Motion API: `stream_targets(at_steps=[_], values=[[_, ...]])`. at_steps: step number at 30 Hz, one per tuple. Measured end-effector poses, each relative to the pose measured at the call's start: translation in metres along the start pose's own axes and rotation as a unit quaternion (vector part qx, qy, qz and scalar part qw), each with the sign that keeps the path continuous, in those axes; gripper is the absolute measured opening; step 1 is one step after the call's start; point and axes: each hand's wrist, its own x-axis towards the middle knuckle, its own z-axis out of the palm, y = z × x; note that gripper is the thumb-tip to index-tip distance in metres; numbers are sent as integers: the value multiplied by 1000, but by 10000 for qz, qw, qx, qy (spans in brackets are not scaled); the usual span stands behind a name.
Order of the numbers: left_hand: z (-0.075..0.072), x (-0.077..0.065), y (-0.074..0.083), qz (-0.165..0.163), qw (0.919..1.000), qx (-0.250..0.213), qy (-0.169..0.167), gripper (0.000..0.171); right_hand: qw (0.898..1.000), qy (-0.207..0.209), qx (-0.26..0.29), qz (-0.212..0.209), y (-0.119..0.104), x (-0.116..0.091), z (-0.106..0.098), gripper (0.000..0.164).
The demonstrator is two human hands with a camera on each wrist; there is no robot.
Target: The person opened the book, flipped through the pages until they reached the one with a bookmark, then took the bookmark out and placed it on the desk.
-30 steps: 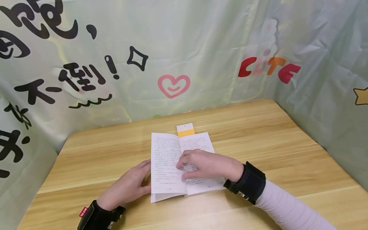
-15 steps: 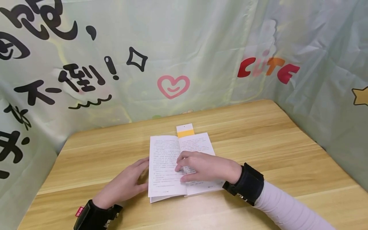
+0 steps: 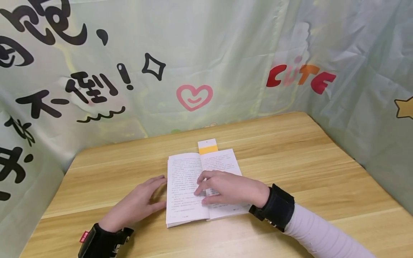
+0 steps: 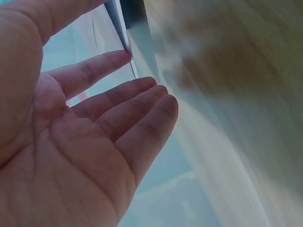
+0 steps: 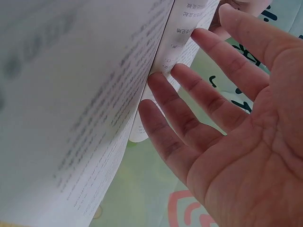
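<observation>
An open book [image 3: 185, 182] with printed pages lies on the wooden table. From its top edge sticks a white and yellow bookmark [image 3: 208, 147]. My left hand [image 3: 137, 202] is at the book's left edge, fingertips at the margin and fingers loosely extended. In the left wrist view, the left hand [image 4: 90, 132] has its palm showing and nothing in its grasp. Over the middle of the book lies my right hand [image 3: 227, 188], its fingers reaching across the gutter. The right wrist view has the right hand [image 5: 213, 127] with spread fingers, the fingertips at the pages [image 5: 94, 127].
The wooden table [image 3: 290, 154] extends around the book on all sides. A pale printed curtain [image 3: 226, 46] with lettering and a pink heart [image 3: 194, 97] hangs behind and beside the table.
The left-hand pages have sunk lower and lie flatter over those beneath. My left hand has slid slightly left and down. The right hand's fingers have shifted a little to the left.
</observation>
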Motion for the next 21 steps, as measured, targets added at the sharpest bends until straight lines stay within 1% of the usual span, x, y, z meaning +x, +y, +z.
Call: stream_targets(at_steps=[5,8,13,16,18,21], values=[[-3,0,-2,-137,9999,73,16,73,10000,9,-23,4,-1,0,0,33],[-5,0,-2,-141,9998,106,117,70,10000,20,0,-8,-1,0,1,33],[-7,2,2,159,9984,229,492,68,10000,26,18,-38,-2,0,1,31],[-6,4,7,254,9968,259,707,63,10000,22,11,-49,-2,0,1,31],[-5,5,11,296,9963,214,773,59,10000,19,0,-43,-2,0,2,31],[-3,6,18,328,9967,171,720,58,10000,18,-32,-25,-1,0,2,30]])
